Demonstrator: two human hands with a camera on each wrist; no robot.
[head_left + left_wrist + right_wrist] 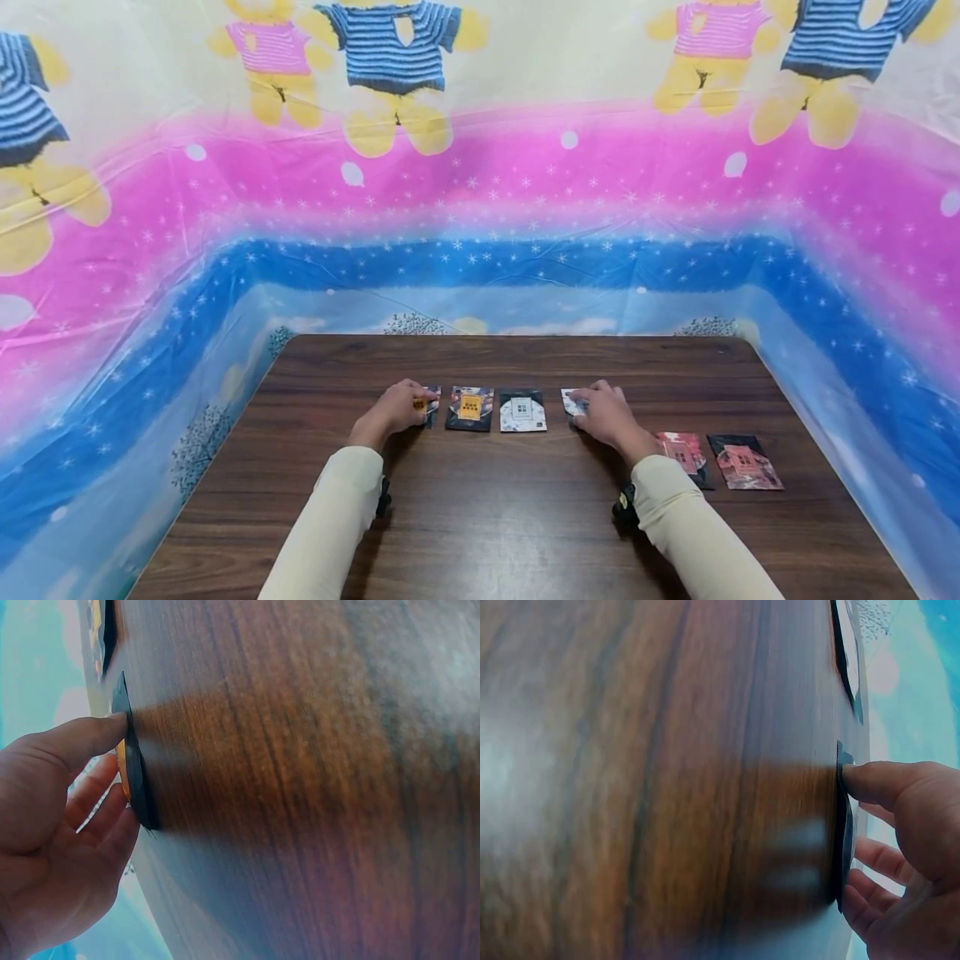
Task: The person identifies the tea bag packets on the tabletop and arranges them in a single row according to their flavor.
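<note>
My left hand (390, 408) grips a dark sachet with an orange label (432, 415) at the left end of a row on the table. In the left wrist view, the thumb is at the near edge of this sachet (135, 769) and the fingers are at its other side. At the row's right end, my right hand (609, 417) holds a white-and-dark sachet (570, 401) by its edges, partly hiding it. Between the hands lie a second orange-labelled sachet (470, 408) and a white sachet with a black top (522, 411), neither touched.
Two red-and-black sachets (681, 454) (745, 462) lie nearer on the right, the first partly behind my right forearm. The brown wooden table (495, 517) ends at the back against a printed cloth (487, 258), which also runs along both sides.
</note>
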